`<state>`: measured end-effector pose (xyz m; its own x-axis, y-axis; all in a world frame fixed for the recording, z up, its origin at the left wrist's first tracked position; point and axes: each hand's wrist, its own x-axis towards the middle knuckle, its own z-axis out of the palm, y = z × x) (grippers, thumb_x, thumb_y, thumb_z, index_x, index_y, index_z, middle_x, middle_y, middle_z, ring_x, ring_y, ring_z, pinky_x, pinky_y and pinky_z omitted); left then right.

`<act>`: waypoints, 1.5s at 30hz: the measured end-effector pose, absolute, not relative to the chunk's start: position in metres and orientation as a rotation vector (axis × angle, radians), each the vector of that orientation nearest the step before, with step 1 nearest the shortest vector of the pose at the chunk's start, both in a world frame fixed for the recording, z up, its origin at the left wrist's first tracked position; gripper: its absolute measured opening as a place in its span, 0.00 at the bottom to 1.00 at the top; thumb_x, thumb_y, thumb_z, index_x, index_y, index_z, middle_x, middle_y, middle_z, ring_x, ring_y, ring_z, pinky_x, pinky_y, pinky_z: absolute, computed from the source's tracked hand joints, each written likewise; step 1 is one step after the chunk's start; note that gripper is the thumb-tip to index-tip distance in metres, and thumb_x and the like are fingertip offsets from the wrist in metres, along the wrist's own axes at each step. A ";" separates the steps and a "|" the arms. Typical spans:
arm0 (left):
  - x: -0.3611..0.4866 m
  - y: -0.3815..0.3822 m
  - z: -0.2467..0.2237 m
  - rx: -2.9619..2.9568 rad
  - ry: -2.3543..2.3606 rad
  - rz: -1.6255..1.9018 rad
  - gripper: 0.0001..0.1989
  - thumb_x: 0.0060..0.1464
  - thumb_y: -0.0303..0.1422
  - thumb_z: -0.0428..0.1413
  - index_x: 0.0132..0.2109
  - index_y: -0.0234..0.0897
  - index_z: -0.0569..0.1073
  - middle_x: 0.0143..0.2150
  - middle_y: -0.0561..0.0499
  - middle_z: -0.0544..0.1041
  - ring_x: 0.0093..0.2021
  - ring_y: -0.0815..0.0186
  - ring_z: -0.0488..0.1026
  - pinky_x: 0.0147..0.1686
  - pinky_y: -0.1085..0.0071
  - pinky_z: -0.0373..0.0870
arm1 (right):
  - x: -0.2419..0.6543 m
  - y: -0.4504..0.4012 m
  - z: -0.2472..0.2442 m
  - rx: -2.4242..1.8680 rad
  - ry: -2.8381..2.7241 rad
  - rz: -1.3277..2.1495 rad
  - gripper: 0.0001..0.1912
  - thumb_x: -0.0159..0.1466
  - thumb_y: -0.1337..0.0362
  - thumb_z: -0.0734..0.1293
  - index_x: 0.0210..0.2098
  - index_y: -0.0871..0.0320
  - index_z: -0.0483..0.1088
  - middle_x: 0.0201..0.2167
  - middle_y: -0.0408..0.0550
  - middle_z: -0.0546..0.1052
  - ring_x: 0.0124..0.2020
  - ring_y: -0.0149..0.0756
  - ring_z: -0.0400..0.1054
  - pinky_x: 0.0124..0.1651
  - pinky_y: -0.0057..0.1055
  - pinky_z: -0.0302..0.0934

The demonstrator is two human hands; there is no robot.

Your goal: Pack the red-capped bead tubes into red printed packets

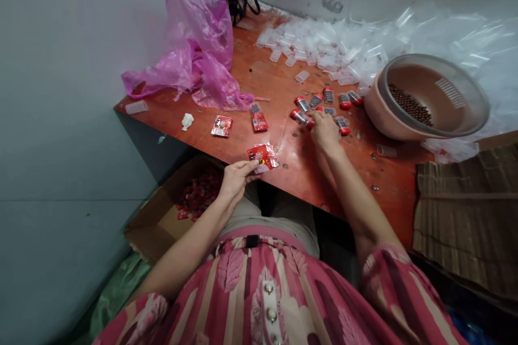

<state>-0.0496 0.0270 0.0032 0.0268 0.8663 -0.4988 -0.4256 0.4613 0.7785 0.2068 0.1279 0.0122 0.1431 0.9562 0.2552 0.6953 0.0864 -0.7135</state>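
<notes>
My left hand (237,180) pinches a red printed packet (264,157) by its lower left corner, just over the table's front edge. My right hand (325,130) reaches in among several small clear tubes with red ends, filled with dark beads. Its fingertips close on one red-ended tube (300,117) lying on the table; the grip is partly hidden. Left of these, another filled tube sticks out of a red packet (258,120). A flat red packet (222,126) lies further left.
A bowl (374,99) of brown beads stands right, before a heap of clear empty tubes (343,46). A pink plastic bag (198,27) and a crumpled white scrap (187,121) lie left. Below the edge, a cardboard box (162,221) holds red packets. Stacked brown cardboard (465,215) is at right.
</notes>
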 end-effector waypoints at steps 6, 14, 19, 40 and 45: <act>-0.055 0.026 0.005 0.337 1.064 1.062 0.13 0.36 0.34 0.67 0.27 0.29 0.75 0.25 0.49 0.76 0.25 0.71 0.73 0.28 0.74 0.73 | 0.254 0.166 0.018 -1.629 -1.873 0.543 0.05 0.52 0.72 0.71 0.26 0.58 0.72 0.34 0.47 0.78 0.51 0.45 0.66 0.55 0.45 0.57; -0.049 0.034 0.010 0.077 0.974 1.152 0.09 0.43 0.31 0.64 0.27 0.29 0.72 0.24 0.51 0.74 0.23 0.73 0.71 0.26 0.75 0.72 | 0.229 0.118 0.018 -1.487 -1.654 0.479 0.04 0.58 0.62 0.68 0.33 0.54 0.72 0.31 0.50 0.76 0.40 0.42 0.71 0.41 0.39 0.66; -0.040 0.037 0.009 0.008 0.882 1.240 0.08 0.45 0.30 0.63 0.29 0.30 0.72 0.26 0.51 0.75 0.26 0.71 0.73 0.32 0.72 0.73 | 0.148 0.021 0.019 -1.499 -1.466 0.912 0.16 0.64 0.54 0.59 0.45 0.53 0.69 0.24 0.43 0.75 0.22 0.33 0.70 0.27 0.34 0.68; -0.015 0.034 0.012 0.182 0.769 1.275 0.13 0.40 0.32 0.65 0.31 0.32 0.71 0.29 0.52 0.76 0.29 0.72 0.73 0.37 0.73 0.69 | 0.084 -0.025 0.001 -1.411 -1.002 0.935 0.19 0.62 0.55 0.63 0.51 0.53 0.63 0.42 0.48 0.75 0.29 0.32 0.75 0.34 0.32 0.73; -0.015 0.032 0.012 0.176 0.697 1.259 0.12 0.41 0.33 0.65 0.31 0.33 0.71 0.30 0.52 0.76 0.30 0.71 0.74 0.38 0.73 0.69 | 0.082 -0.026 -0.001 -1.390 -1.025 0.942 0.19 0.62 0.55 0.63 0.51 0.53 0.64 0.40 0.47 0.76 0.29 0.32 0.74 0.36 0.33 0.74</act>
<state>-0.0146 0.0316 0.0122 0.1339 0.9136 -0.3840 -0.8107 0.3239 0.4877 0.0821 -0.0257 -0.0007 0.3058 0.9520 0.0115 0.0686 -0.0100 -0.9976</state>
